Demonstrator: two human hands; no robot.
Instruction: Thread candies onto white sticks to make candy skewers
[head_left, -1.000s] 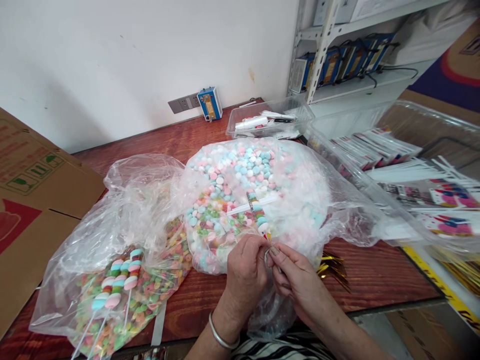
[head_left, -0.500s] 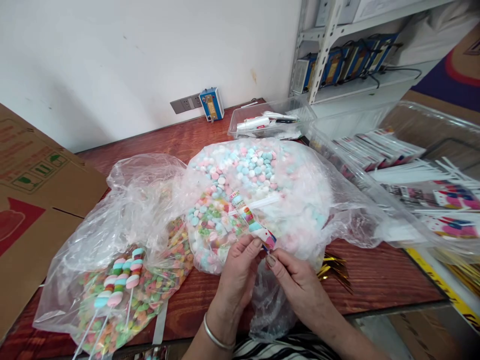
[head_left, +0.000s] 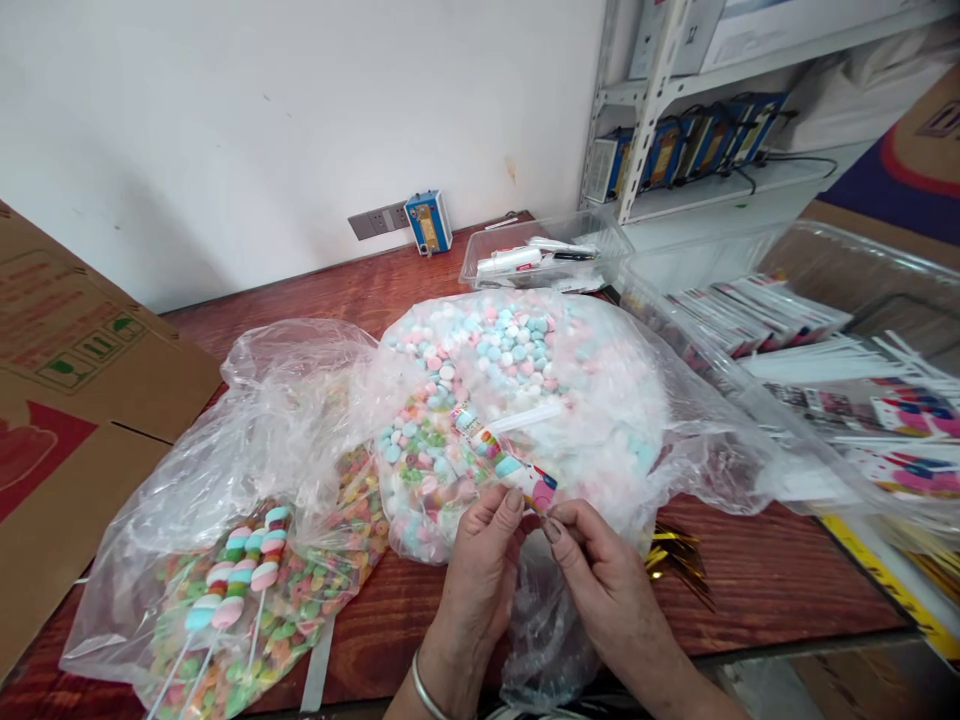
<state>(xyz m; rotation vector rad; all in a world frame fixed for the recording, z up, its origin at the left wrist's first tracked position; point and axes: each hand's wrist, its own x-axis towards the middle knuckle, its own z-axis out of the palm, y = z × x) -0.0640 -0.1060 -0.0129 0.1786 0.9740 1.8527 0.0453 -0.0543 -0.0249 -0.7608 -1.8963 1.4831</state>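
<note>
A candy skewer in a narrow printed bag [head_left: 504, 462] points up and to the left from my hands. My left hand [head_left: 484, 560] is closed around its lower end, thumb on top. With thumb and forefinger, my right hand [head_left: 604, 575] pinches at the bottom tip of the bag; the fingers hide what exactly is gripped there. Behind lies a big clear bag of pastel marshmallow candies [head_left: 517, 345], with a white stick [head_left: 525, 417] on it. Three bare candy skewers [head_left: 238, 570] rest at left on a clear bag of coloured ring gummies [head_left: 300, 610]. Gold twist ties [head_left: 675, 565] lie right of my right hand.
A clear bin [head_left: 750, 390] at right holds printed bags and white sticks. A smaller clear tray [head_left: 551, 250] with tubes and pens stands at the back. A cardboard box [head_left: 90, 400] borders the left. A blue device [head_left: 428, 222] leans near the wall socket.
The view has tilted slightly, so things sit a bit lower in it. Both hands keep their grip at the lower end of the bagged candy skewer, their fingers shifting slightly.
</note>
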